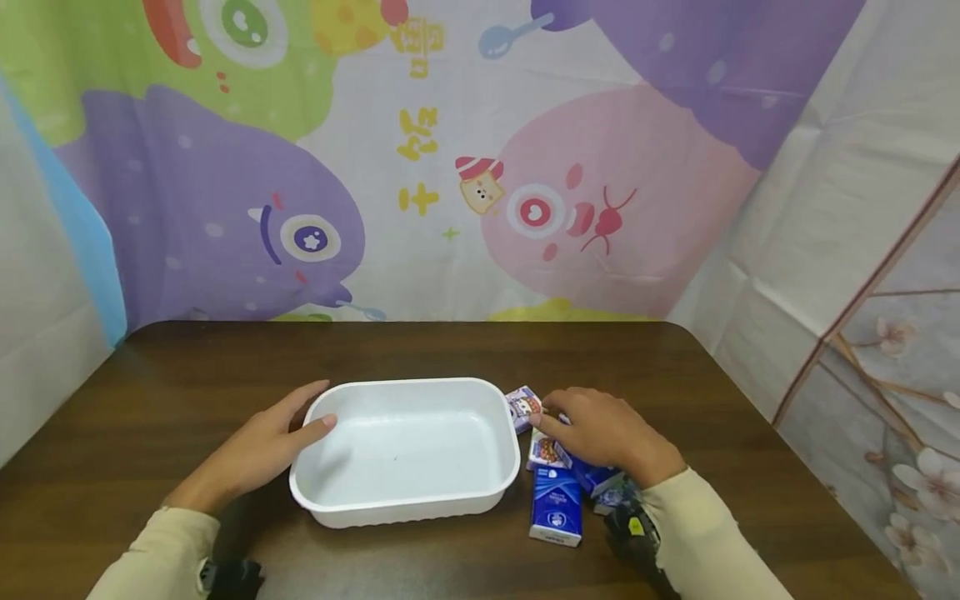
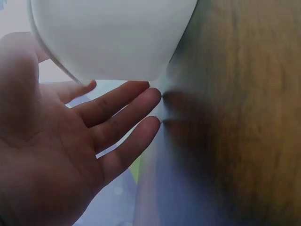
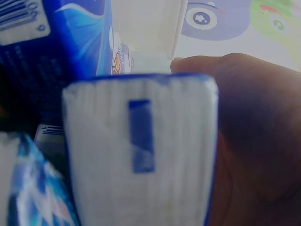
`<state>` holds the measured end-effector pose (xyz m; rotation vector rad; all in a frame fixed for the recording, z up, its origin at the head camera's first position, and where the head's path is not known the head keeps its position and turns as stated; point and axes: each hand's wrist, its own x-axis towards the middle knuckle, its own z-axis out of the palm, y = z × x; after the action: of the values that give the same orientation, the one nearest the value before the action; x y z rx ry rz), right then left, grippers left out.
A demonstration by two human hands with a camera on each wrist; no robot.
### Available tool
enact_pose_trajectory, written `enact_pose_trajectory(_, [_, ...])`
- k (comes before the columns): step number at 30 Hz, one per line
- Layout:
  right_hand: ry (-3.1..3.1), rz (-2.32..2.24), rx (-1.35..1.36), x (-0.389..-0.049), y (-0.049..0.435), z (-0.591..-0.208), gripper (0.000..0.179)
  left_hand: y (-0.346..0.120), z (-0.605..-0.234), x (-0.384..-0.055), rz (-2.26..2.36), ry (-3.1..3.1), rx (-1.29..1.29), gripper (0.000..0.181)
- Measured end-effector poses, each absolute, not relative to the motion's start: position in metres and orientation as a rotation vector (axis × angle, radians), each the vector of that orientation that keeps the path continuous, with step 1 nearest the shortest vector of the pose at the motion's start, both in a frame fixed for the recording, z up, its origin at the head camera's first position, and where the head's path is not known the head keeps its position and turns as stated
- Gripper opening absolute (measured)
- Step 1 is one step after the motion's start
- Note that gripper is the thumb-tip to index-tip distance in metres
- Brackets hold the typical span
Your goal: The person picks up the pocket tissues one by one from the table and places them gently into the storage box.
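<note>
A white tray [image 1: 405,505] sits on the table. My left hand [image 1: 258,450] holds its left end, thumb over the rim and other fingers outside; in the left wrist view those fingers [image 2: 124,117] spread beside the wall. My right hand [image 1: 603,429] is over small tissue packs right of the tray. Its thumb tip and forefinger are right at the edge of a purple-and-white tissue pack [image 1: 522,408]; I cannot tell whether they pinch it. Below the palm lies a dark blue tissue pack [image 1: 597,477], its white end [image 3: 141,141] large in the right wrist view.
Nearer the front lies another blue tissue pack [image 1: 557,504]. A white patterned pack [image 1: 546,450] is partly covered by the pile, and a bluish pack [image 1: 615,493] sits by the right wrist. A cartoon-printed cloth [image 1: 420,250] hangs behind the brown table [image 1: 405,346].
</note>
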<state>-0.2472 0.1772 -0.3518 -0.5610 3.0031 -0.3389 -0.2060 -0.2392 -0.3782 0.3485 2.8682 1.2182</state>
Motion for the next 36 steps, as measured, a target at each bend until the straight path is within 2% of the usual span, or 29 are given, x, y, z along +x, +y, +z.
enact_pose_trajectory(14, [2.993,-0.329,-0.544,-0.2439,0.1769,-0.3518,0.044,-0.2379,-0.3802,-0.2028,1.107,2.906,0.35,0.072])
enact_pose_trajectory(36, [2.974,-0.364,-0.63,-0.2405,0.1819,-0.3469,0.048,-0.2418,-0.3765,-0.1998,1.084,2.896,0.363,0.076])
